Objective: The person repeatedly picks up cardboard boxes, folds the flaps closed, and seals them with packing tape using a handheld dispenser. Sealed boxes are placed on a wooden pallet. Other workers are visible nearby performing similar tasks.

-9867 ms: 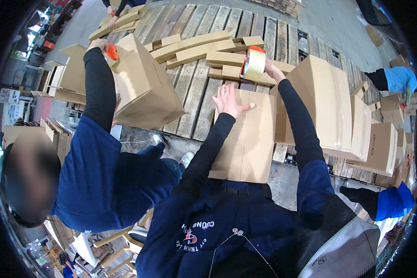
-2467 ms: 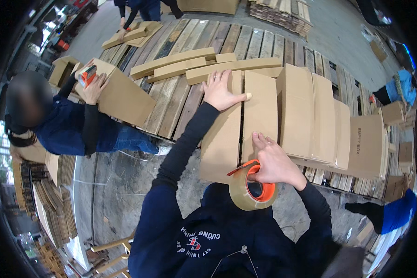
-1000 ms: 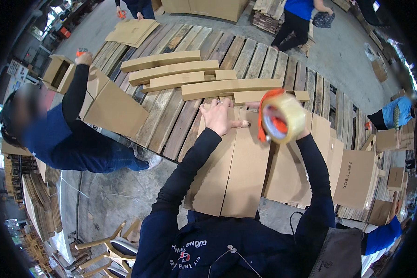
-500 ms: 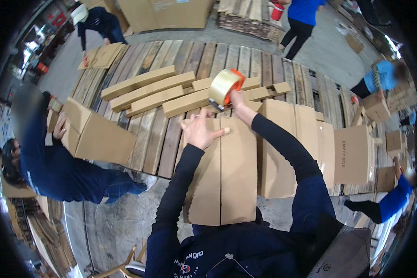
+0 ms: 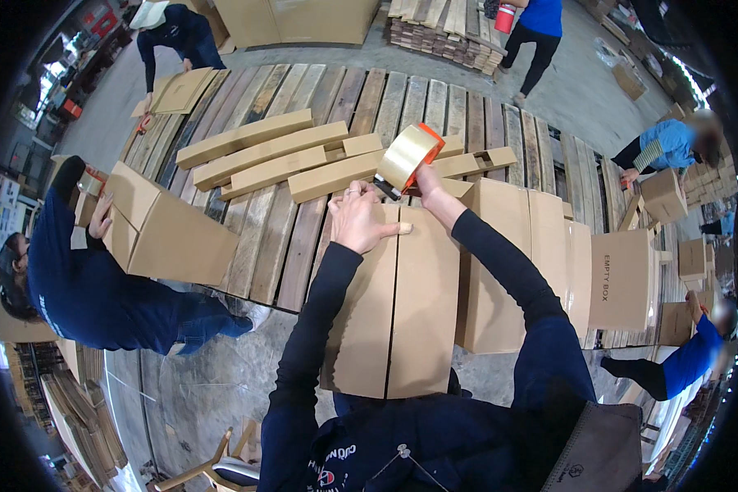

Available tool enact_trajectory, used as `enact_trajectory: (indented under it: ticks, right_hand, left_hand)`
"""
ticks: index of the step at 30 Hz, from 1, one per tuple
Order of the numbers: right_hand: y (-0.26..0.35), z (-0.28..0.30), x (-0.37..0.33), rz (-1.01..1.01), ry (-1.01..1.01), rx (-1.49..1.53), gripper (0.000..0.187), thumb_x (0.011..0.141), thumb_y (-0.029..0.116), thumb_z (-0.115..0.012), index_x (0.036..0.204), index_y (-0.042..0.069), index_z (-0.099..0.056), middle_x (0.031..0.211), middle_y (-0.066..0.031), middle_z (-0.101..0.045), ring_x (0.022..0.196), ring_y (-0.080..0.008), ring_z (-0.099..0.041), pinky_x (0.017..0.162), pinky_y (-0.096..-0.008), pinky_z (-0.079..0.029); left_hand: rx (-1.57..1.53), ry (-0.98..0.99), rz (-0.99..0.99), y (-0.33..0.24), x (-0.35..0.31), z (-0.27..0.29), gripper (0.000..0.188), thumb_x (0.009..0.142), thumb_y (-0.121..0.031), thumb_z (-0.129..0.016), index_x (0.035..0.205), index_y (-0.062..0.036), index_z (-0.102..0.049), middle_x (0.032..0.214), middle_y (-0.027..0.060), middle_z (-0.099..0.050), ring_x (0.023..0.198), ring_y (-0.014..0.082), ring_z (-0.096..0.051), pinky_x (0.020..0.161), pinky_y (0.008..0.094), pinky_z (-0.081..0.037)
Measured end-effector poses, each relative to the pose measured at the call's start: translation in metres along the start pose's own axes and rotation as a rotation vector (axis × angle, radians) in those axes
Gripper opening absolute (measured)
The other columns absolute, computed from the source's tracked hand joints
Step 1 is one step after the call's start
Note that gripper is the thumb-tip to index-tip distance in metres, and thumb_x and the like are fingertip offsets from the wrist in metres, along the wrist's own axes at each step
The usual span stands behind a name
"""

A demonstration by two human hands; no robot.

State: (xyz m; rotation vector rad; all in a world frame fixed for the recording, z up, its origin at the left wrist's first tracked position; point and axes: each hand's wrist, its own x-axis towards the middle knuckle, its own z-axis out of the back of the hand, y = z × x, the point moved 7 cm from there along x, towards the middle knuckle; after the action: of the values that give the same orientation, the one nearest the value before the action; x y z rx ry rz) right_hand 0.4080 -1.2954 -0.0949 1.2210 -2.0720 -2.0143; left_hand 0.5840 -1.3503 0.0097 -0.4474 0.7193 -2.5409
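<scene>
In front of me a brown cardboard box (image 5: 425, 303) leans toward my body, its two top flaps meeting along a seam that runs away from me. My left hand (image 5: 361, 220) lies on its far end, thumb stretched across the seam and fingers spread near the edge; the fingertips are partly hidden. In my right hand (image 5: 431, 185) is an orange tape dispenser (image 5: 408, 157) with a wide roll of clear tape, its dark cutter end close to my left fingers at the box's far edge. Whether the tape touches the box, I cannot tell.
Long narrow cardboard pieces (image 5: 258, 160) lie on the slatted wooden table (image 5: 295, 254). More boxes (image 5: 496, 271) stand in a row at my right. A co-worker at the left handles another box (image 5: 180, 238). Other people work around the far and right sides.
My right hand and the tape dispenser have shifted slightly right. The left fingers have drawn closer together at the box's far end. The co-worker at the far left has leaned lower.
</scene>
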Motion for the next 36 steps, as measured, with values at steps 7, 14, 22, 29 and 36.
enact_trajectory:
  ticks: [7,14,22,29,36]
  right_hand:
    - [0.001,-0.003,-0.005,-0.002,0.021,-0.028,0.033,0.094,0.029,-0.048,0.118,0.009,-0.056,0.102,-0.01,-0.067,0.083,-0.0244,-0.067,0.068,-0.0435,-0.054]
    - [0.031,-0.004,0.003,0.375,0.241,-0.097,0.034,0.094,0.03,-0.053,0.12,0.009,-0.056,0.108,-0.0033,-0.065,0.093,-0.0142,-0.065,0.078,-0.0317,-0.053]
    - [0.026,0.0,0.033,0.295,0.339,-0.208,0.03,0.094,0.029,-0.055,0.113,0.007,-0.06,0.097,-0.0014,-0.065,0.084,-0.01,-0.063,0.072,-0.0273,-0.051]
    - [0.003,-0.012,0.004,-0.098,0.439,-0.207,0.037,0.09,0.038,-0.062,0.114,0.01,-0.059,0.091,0.0015,-0.063,0.076,-0.0093,-0.063,0.065,-0.0268,-0.054]
    - [0.089,-0.023,-0.152,0.733,0.402,-0.348,0.018,0.083,0.013,-0.066,0.094,-0.002,-0.066,0.087,-0.0092,-0.07,0.075,-0.0167,-0.068,0.065,-0.0286,-0.053]
  left_hand:
    - [0.009,-0.021,0.057,0.002,0.001,-0.002,0.073,0.049,-0.06,-0.081,0.095,-0.0044,-0.066,0.11,0.0108,-0.054,0.11,0.0272,-0.049,0.093,0.048,-0.03]
    - [0.068,-0.001,0.053,0.002,0.003,-0.01,0.067,0.053,-0.061,-0.08,0.088,-0.0066,-0.064,0.092,0.0093,-0.064,0.097,0.0275,-0.058,0.093,0.0474,-0.029]
    - [0.051,0.035,0.04,0.004,0.006,-0.006,0.066,0.053,-0.061,-0.08,0.086,-0.0064,-0.064,0.094,0.0082,-0.063,0.095,0.0269,-0.057,0.089,0.0442,-0.03]
    - [0.049,0.055,0.052,0.007,0.003,-0.006,0.067,0.052,-0.061,-0.08,0.086,-0.006,-0.064,0.099,0.0098,-0.058,0.095,0.0282,-0.057,0.088,0.0451,-0.031]
    - [-0.015,-0.06,-0.051,0.013,0.005,-0.008,0.053,0.049,-0.039,-0.085,0.085,-0.007,-0.062,0.099,0.01,-0.054,0.091,0.0289,-0.056,0.084,0.0459,-0.031]
